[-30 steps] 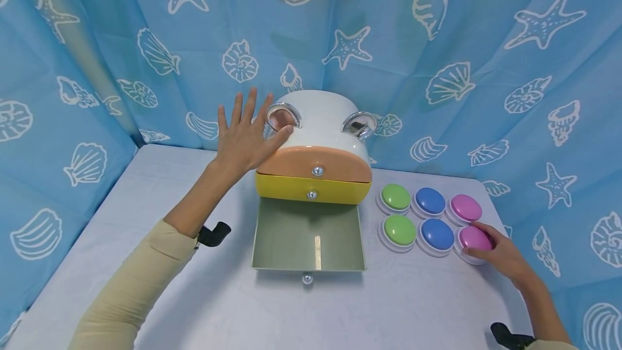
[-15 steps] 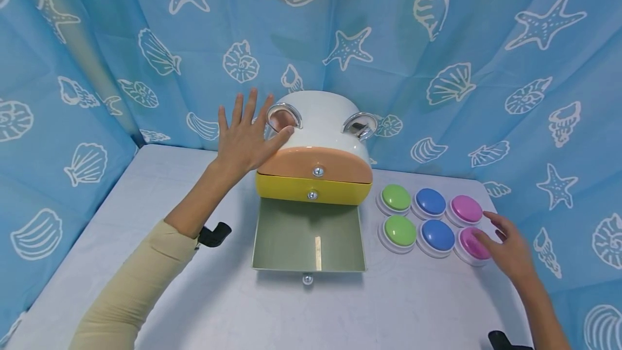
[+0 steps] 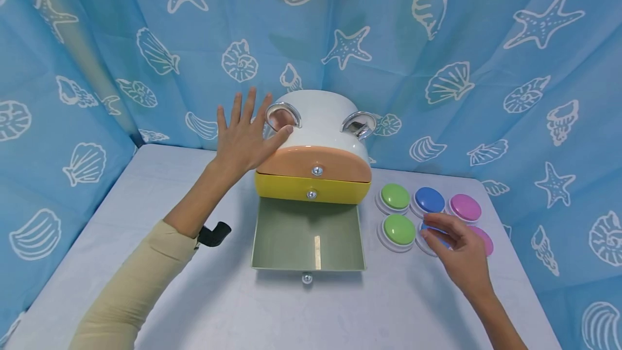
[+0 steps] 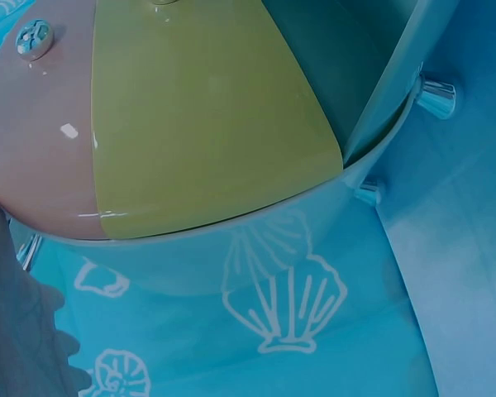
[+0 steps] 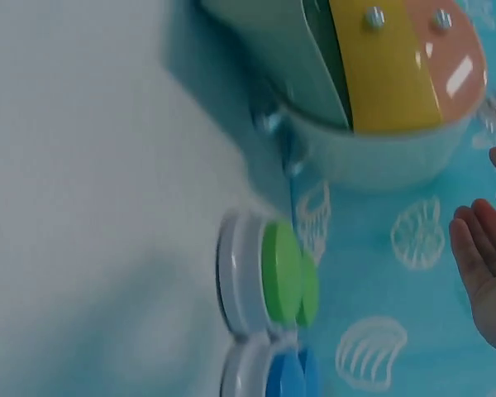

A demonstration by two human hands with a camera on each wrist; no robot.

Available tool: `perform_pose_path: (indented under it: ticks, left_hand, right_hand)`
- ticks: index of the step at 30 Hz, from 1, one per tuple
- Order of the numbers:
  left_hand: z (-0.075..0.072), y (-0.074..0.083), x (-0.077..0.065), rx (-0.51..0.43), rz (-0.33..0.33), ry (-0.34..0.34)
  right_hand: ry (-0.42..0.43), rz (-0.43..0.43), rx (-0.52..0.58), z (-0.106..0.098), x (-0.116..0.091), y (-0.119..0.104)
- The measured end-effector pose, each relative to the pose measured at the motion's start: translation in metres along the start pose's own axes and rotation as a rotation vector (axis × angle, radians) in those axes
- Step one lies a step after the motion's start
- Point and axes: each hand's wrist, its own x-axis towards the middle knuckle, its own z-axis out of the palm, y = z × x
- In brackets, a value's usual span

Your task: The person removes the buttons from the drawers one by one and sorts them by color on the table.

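My left hand (image 3: pixel 243 142) has its fingers spread, its thumb touching the left side of a small white chest of drawers (image 3: pixel 320 115) beside a silver curved handle (image 3: pixel 284 115). The chest's orange drawer (image 3: pixel 286 162) and yellow drawer (image 3: pixel 282 187) are closed; the green bottom drawer (image 3: pixel 291 242) is pulled out with nothing in it. My right hand (image 3: pixel 459 255) hovers with loosely bent fingers over the near blue push button (image 3: pixel 420 241), partly hiding it and the near pink button (image 3: pixel 485 239). Nothing shows between its fingers. In the right wrist view a green button (image 5: pixel 281 269) stands near the chest.
Two green buttons (image 3: pixel 399 229), a far blue button (image 3: pixel 430 199) and a far pink button (image 3: pixel 465 207) complete two rows right of the chest. A blue shell-patterned curtain (image 3: pixel 398 69) hangs behind the white-covered table (image 3: pixel 340 312).
My right hand has come off the near pink button and moved left over the near blue one. My left hand and the drawers have stayed put.
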Motion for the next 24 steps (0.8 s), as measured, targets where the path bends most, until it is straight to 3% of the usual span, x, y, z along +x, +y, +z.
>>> perform_pose_path:
  ticks: [9, 13, 16, 24]
  left_hand:
    - [0.0, 0.003, 0.002, -0.002, 0.013, 0.002]
    - [0.0, 0.003, 0.002, -0.009, 0.015, 0.004]
    - [0.0, 0.004, 0.002, -0.011, 0.014, 0.003]
    - [0.0, 0.002, 0.0, -0.009, 0.01, -0.006]
  right_hand:
    - [-0.091, -0.009, 0.197, 0.055, -0.034, -0.038]
    - [-0.166, -0.084, 0.267, 0.076, -0.052, -0.044]
    - [-0.23, -0.109, 0.279, 0.092, -0.063, -0.044]
    - [-0.317, -0.004, 0.222, 0.124, -0.084, -0.035]
